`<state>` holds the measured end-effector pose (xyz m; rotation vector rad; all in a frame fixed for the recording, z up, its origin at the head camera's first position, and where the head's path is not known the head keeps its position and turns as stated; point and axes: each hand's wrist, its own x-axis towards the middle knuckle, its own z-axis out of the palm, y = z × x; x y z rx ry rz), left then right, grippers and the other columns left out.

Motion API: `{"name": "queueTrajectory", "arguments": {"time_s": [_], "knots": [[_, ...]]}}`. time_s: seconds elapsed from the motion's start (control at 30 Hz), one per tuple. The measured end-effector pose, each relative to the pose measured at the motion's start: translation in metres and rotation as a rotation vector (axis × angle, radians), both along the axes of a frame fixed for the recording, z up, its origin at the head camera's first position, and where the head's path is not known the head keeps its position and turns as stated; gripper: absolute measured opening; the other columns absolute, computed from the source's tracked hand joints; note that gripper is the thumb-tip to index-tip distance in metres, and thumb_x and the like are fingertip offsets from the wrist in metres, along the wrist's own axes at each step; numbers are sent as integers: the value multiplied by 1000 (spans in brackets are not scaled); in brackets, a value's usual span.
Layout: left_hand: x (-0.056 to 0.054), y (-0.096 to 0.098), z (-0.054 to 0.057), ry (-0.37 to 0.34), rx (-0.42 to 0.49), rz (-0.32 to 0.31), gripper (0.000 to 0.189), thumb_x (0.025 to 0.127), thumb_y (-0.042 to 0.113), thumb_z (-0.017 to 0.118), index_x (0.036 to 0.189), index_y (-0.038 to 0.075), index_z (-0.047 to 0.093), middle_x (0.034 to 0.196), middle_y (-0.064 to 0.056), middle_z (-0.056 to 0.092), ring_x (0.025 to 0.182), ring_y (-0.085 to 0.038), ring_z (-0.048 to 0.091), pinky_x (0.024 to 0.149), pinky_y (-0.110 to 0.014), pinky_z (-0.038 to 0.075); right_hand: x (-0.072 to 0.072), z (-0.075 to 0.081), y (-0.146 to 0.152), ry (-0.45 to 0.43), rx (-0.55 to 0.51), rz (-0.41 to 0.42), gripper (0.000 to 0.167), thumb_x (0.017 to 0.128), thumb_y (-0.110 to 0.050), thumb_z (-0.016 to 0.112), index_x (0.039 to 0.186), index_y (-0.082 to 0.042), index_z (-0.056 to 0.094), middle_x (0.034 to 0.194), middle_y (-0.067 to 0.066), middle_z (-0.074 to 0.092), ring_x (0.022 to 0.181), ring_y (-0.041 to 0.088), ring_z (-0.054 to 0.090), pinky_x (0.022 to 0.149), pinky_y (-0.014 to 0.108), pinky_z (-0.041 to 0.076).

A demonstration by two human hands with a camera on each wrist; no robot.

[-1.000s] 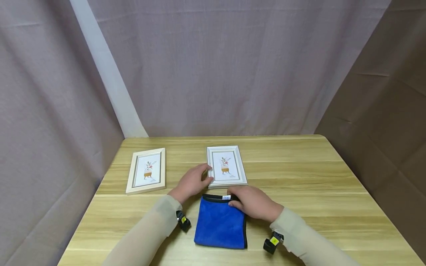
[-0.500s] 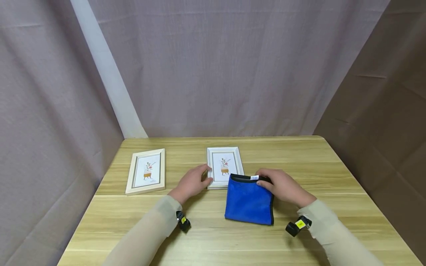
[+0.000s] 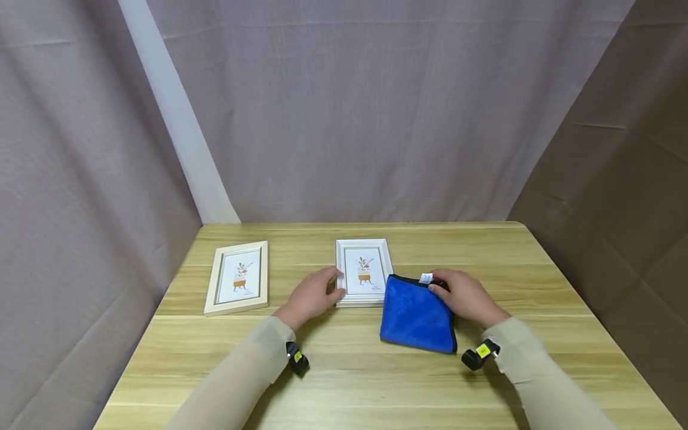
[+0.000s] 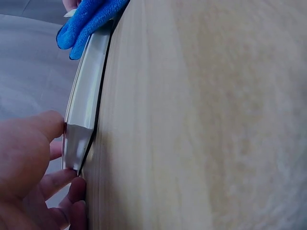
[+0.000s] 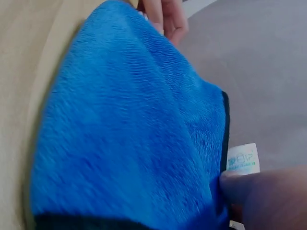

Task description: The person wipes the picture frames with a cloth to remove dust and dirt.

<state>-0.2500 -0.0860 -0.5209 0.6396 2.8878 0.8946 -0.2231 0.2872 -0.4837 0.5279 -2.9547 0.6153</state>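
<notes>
A white picture frame (image 3: pixel 364 301) with a drawing of a potted plant lies face up on the table. My left hand (image 3: pixel 312 297) holds its left edge, thumb and fingers around the lower left corner; the left wrist view shows the frame's pale side (image 4: pixel 86 96) between them. In my right hand (image 3: pixel 466 295) is a folded blue cloth (image 3: pixel 416 313) with black edging and a white tag (image 5: pixel 243 159), pinched near its upper right corner. The cloth overlaps the frame's lower right corner in the head view and hides it.
A cream picture frame (image 3: pixel 263 272) with a similar drawing lies to the left on the wooden table (image 3: pixel 344 382). Grey curtains (image 3: pixel 344 119) hang behind the table, and a brown one (image 3: pixel 618 197) is on the right.
My right hand has carried the blue cloth from the table's front middle to the right and away from me, onto the white frame's lower right corner. The left hand has stayed at the frame.
</notes>
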Motion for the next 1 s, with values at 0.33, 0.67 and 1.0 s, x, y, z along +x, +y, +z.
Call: {"name": "queueTrajectory", "arguments": {"time_s": [0.33,0.67,1.0], "knots": [[-2,-1,-5,10,-4,-7,41,107,37,72,142,16,66,148,-9,68,131,-35,67,112,-51,52,32,9,-55,203,90,-48,32,108,-23,71,134,-6,76,127,19,74,114,42,72,93,64,59],[-1,1,-4,5,9,-9,40,106,35,73,141,18,67,103,1,69,95,-22,64,90,-44,56,49,5,-88,21,274,37,44,110,-33,69,145,-7,72,144,23,65,132,45,64,105,62,55],[0,1,-2,-31,20,17,41,105,34,72,143,19,66,93,-3,69,84,-22,61,84,-42,55,44,-1,-98,65,350,45,43,110,-34,68,140,-3,73,143,27,64,127,49,66,97,63,59]]}}
